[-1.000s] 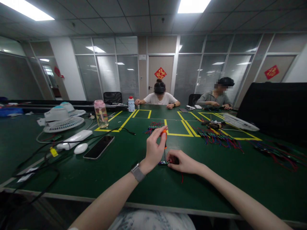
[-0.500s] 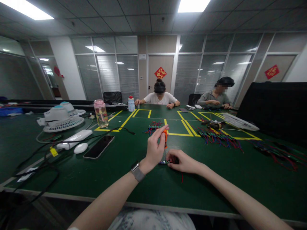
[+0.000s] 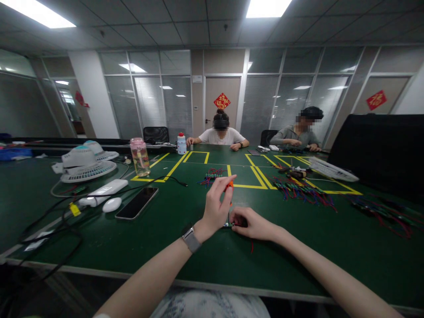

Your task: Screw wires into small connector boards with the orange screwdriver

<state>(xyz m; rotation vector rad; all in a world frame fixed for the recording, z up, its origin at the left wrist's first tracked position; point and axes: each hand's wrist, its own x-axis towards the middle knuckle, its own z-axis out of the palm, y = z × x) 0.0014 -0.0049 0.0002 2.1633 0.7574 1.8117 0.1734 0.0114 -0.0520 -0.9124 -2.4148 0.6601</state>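
My left hand [image 3: 216,202] is closed around the orange handle of a screwdriver [image 3: 231,185], held upright. Its thin shaft reaches down to a small green circuit board [image 3: 227,225] on the table. With fingers curled at the board's right end, my right hand [image 3: 253,223] holds it down. A short red wire [image 3: 252,246] sticks out from under that hand. Part of the board, and the screwdriver's tip, are too small or covered to make out clearly.
The green table [image 3: 185,260] carries a phone [image 3: 137,203], a white mouse [image 3: 111,204] and black cables at left. A pink-lidded bottle [image 3: 140,159] stands beyond. Wired boards [image 3: 303,191] lie at right near a keyboard [image 3: 333,169]. Two people sit across the table.
My left hand has turned and shifted slightly to the right around the screwdriver handle, covering more of it. My right hand stays in place on the circuit board.
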